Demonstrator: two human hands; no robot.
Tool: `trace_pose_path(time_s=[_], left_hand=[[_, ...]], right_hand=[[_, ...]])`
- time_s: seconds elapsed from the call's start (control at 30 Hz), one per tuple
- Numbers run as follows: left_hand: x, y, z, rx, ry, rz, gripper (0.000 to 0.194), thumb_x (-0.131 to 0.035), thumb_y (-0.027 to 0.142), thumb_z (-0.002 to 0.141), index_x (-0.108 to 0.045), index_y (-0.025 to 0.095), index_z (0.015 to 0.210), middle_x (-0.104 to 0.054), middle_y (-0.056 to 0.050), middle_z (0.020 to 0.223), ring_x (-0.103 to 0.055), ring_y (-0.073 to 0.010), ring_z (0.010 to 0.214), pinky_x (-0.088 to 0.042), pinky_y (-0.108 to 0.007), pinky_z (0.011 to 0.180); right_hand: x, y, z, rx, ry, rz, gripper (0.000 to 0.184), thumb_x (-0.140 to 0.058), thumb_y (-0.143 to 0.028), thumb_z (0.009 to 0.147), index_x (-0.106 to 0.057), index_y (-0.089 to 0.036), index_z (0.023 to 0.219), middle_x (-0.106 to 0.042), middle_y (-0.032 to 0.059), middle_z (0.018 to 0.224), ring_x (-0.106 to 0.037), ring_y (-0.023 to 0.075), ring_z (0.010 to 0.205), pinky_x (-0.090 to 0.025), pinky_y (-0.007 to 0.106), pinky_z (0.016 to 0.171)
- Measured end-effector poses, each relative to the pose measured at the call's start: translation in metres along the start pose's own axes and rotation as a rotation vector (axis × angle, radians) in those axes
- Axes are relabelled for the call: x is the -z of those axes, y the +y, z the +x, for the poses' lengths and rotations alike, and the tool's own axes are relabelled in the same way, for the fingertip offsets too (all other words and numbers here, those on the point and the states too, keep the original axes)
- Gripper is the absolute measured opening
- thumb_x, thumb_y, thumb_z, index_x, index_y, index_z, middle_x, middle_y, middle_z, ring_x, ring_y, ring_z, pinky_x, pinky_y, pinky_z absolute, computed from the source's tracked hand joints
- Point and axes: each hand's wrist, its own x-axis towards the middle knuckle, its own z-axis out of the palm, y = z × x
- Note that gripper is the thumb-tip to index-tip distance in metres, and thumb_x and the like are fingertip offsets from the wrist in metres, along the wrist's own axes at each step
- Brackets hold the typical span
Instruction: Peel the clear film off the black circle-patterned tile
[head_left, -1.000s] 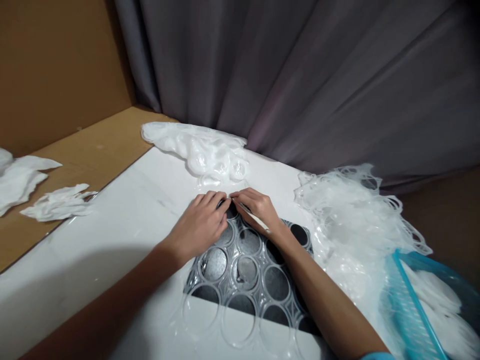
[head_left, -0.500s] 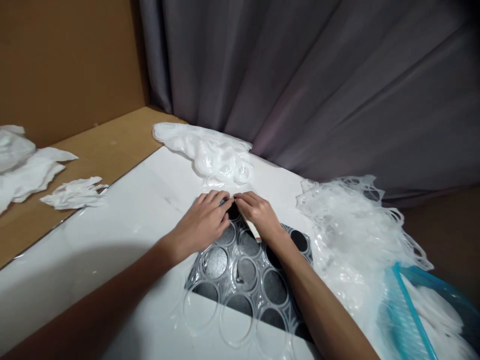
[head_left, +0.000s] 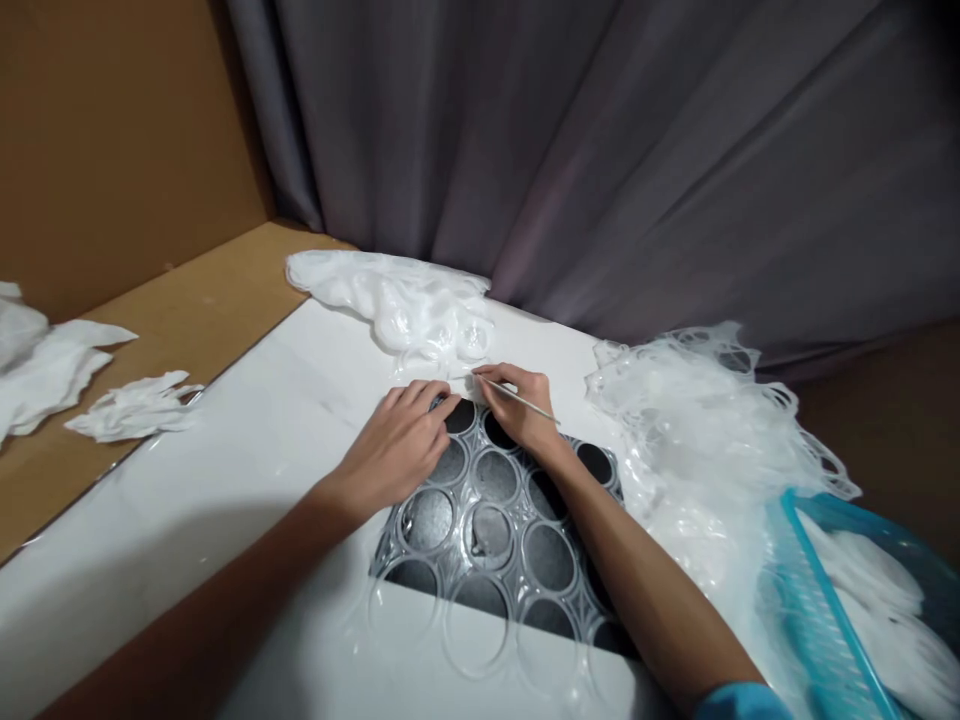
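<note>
A clear plastic sheet with rows of round openings [head_left: 517,575] lies over a black board [head_left: 487,597] on the white table. My left hand [head_left: 401,440] rests palm down at the sheet's far left edge, fingers lying over it and not wrapped around anything visible. Just right of it, my right hand [head_left: 521,405] pinches a thin, pale, stick-like tool [head_left: 529,404]. The tool slants from the fingertips back over the hand. Its tip is too small to make out, near the far edge of the board.
White crumpled plastic [head_left: 420,310] lies beyond my hands. A heap of cut plastic webbing [head_left: 705,420] sits to the right, beside a blue basket [head_left: 836,600] holding white pieces. Crumpled white cloths [head_left: 131,405] are at left. A grey curtain [head_left: 562,150] hangs behind.
My right hand has turned and shifted slightly, so the tool now points up across the hand rather than down below it. The left hand stays nearly in place. The view has shifted a little.
</note>
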Motion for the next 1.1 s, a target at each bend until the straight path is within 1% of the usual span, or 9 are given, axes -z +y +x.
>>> trace_pose_path(time_s=[0.07,0.13,0.27,0.37,0.47,0.6,0.87,1.0,1.1], left_hand=[[-0.001,0.001,0.000,-0.003,-0.001,0.010,0.047,-0.045,0.020,0.111,-0.055,0.021,0.156,-0.061,-0.012,0.152,-0.055,-0.0312,0.140,-0.046,-0.050,0.113],[-0.002,0.001,0.001,-0.001,0.000,0.019,0.047,-0.045,0.020,0.111,-0.054,0.020,0.156,-0.059,-0.012,0.156,-0.054,-0.0315,0.142,-0.045,-0.050,0.115],[-0.003,0.003,0.001,0.016,0.002,0.031,0.047,-0.044,0.022,0.112,-0.052,0.020,0.158,-0.058,-0.013,0.158,-0.054,-0.0320,0.142,-0.045,-0.050,0.115],[-0.003,0.003,0.001,0.016,0.004,0.034,0.054,-0.043,0.023,0.112,-0.043,0.022,0.166,-0.059,-0.013,0.157,-0.055,-0.0309,0.140,-0.046,-0.049,0.113],[-0.005,0.002,0.001,0.006,0.007,0.035,0.058,-0.043,0.023,0.112,-0.039,0.024,0.170,-0.060,-0.011,0.157,-0.054,-0.0311,0.142,-0.045,-0.050,0.114],[-0.006,0.001,0.001,0.006,0.004,0.041,0.052,-0.043,0.025,0.112,-0.048,0.023,0.164,-0.061,-0.011,0.157,-0.054,-0.0331,0.142,-0.045,-0.053,0.114],[-0.006,0.002,0.002,0.005,0.011,0.038,0.045,-0.045,0.024,0.112,-0.055,0.023,0.156,-0.063,-0.010,0.155,-0.055,-0.0313,0.141,-0.044,-0.050,0.112],[-0.006,0.001,0.002,0.002,0.013,0.039,0.044,-0.047,0.022,0.111,-0.057,0.022,0.154,-0.065,-0.010,0.153,-0.056,-0.0312,0.139,-0.044,-0.050,0.112],[-0.006,0.001,0.002,-0.003,0.014,0.032,0.044,-0.047,0.022,0.111,-0.058,0.023,0.153,-0.065,-0.009,0.152,-0.056,-0.0318,0.139,-0.045,-0.051,0.111]], right_hand=[[0.003,0.000,0.001,-0.052,0.052,0.037,0.013,-0.071,-0.025,0.102,-0.081,-0.025,0.094,-0.086,0.0070,0.112,-0.081,0.0265,0.099,-0.061,0.043,0.092],[0.005,-0.001,0.003,-0.090,0.059,0.098,0.012,-0.072,-0.026,0.101,-0.081,-0.024,0.093,-0.086,0.0071,0.111,-0.081,0.0265,0.100,-0.061,0.043,0.092],[0.011,-0.004,0.005,-0.215,-0.030,0.270,0.013,-0.079,-0.032,0.098,-0.083,-0.023,0.089,-0.087,0.0077,0.109,-0.081,0.0257,0.097,-0.062,0.041,0.088],[0.013,-0.003,0.005,-0.258,-0.123,0.346,0.013,-0.082,-0.035,0.097,-0.084,-0.024,0.091,-0.087,0.0077,0.109,-0.081,0.0259,0.099,-0.063,0.043,0.093],[0.013,-0.001,0.005,-0.239,-0.177,0.396,0.013,-0.084,-0.035,0.096,-0.084,-0.025,0.088,-0.086,0.0073,0.107,-0.081,0.0261,0.100,-0.063,0.046,0.097],[0.012,0.001,0.006,-0.220,-0.184,0.395,0.010,-0.085,-0.032,0.093,-0.083,-0.026,0.086,-0.085,0.0066,0.106,-0.080,0.0257,0.101,-0.063,0.047,0.098],[0.012,0.005,0.006,-0.216,-0.208,0.404,0.010,-0.085,-0.033,0.092,-0.081,-0.026,0.085,-0.085,0.0059,0.108,-0.078,0.0247,0.100,-0.063,0.046,0.097],[0.013,0.003,0.005,-0.148,-0.205,0.328,0.012,-0.084,-0.031,0.093,-0.079,-0.026,0.084,-0.084,0.0054,0.108,-0.077,0.0244,0.102,-0.062,0.045,0.096],[0.014,-0.001,0.004,-0.056,-0.208,0.260,0.015,-0.079,-0.030,0.098,-0.077,-0.026,0.084,-0.084,0.0050,0.110,-0.076,0.0244,0.105,-0.061,0.046,0.099]])
